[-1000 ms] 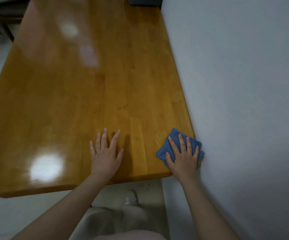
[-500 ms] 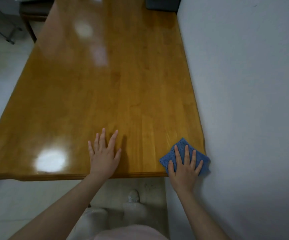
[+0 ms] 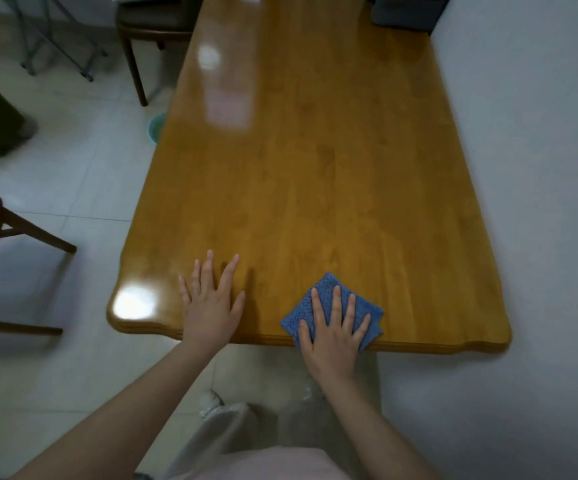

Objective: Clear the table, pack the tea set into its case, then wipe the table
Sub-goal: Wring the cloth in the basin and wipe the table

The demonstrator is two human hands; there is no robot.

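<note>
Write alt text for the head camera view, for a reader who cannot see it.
A person's right hand presses a folded blue cloth flat at the near edge of a glossy wooden table. The left hand lies flat on the wood beside it; a white wall stands along the table's right side.

Glossy wooden tabletop [image 3: 315,185] from above, right hand [image 3: 332,336] flat w/ fingers spread on folded blue cloth [image 3: 327,285] at near edge, left hand [image 3: 211,306] flat on bare wood, apart from cloth, dark grey box [image 3: 405,12] at far end by white wall [image 3: 540,168], padded chair [image 3: 156,19] far left, tiled floor [image 3: 73,168].
</note>
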